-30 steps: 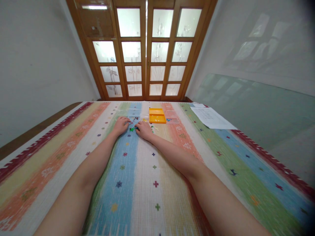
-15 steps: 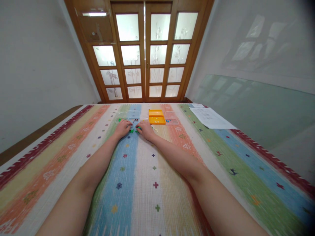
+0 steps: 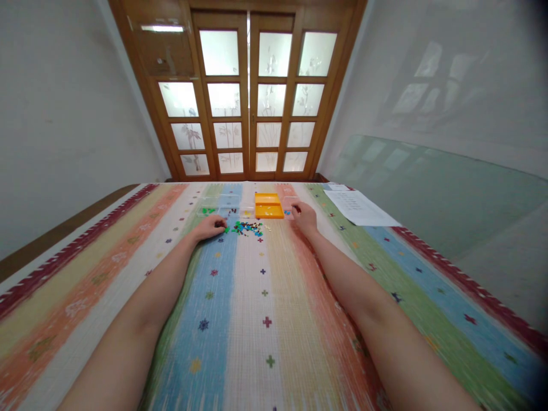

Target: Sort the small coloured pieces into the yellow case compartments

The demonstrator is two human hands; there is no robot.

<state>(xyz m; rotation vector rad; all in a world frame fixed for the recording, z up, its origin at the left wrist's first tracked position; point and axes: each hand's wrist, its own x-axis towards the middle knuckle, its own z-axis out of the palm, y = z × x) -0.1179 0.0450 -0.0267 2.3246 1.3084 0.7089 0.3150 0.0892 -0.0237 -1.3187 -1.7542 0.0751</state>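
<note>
A small pile of tiny coloured pieces (image 3: 247,228) lies on the striped cloth (image 3: 240,319), far from me. My left hand (image 3: 209,226) rests at the pile's left edge with its fingers curled down on the cloth. My right hand (image 3: 303,214) is off to the right, by a clear tray (image 3: 289,206) next to the orange tray (image 3: 268,206). Its fingers are bent and what they hold, if anything, is too small to see. Another clear tray (image 3: 214,206) with green bits stands left of the orange one.
A printed paper sheet (image 3: 358,207) lies at the far right of the cloth. Wooden glazed doors (image 3: 248,97) close the far end. A glass panel (image 3: 445,194) leans along the right wall.
My right hand has left the pile and moved right to the clear tray beside the orange one. The pile now lies uncovered. My left hand has stayed at its left edge.
</note>
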